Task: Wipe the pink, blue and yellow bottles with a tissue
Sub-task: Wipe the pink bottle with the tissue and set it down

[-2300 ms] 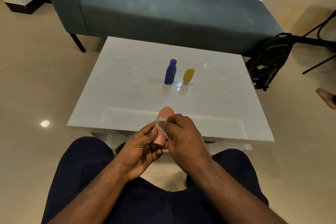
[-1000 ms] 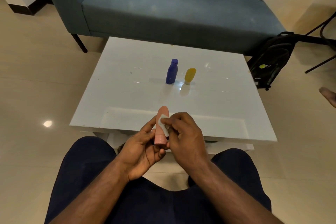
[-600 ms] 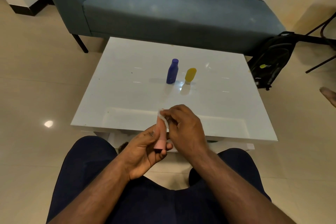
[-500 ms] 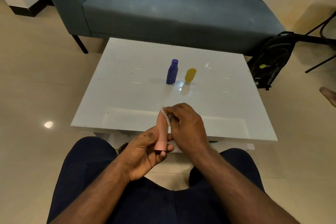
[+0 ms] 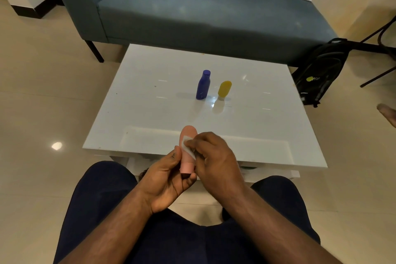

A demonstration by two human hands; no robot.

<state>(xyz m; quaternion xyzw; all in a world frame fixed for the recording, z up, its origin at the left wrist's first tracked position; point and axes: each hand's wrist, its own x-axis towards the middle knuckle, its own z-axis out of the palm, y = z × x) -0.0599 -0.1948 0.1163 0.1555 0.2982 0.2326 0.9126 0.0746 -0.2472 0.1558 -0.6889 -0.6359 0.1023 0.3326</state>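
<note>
Both forearms rise from the bottom of the frame and meet at lower centre, where the left hand (image 5: 166, 180), palm up, has its grip curled round the pink bottle (image 5: 188, 150) while the right hand (image 5: 214, 156) pinches a tissue (image 5: 186, 148) against it.

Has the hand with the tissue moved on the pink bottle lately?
Yes. The right hand with the tissue has slid down from the pink bottle tip, toward the table near edge.

I see the pink bottle (image 5: 187, 150) near, cap down, white tissue (image 5: 187, 148) against its side. Blue bottle (image 5: 203, 85) and yellow bottle (image 5: 224, 89) stand farther back, just beside each other.
</note>
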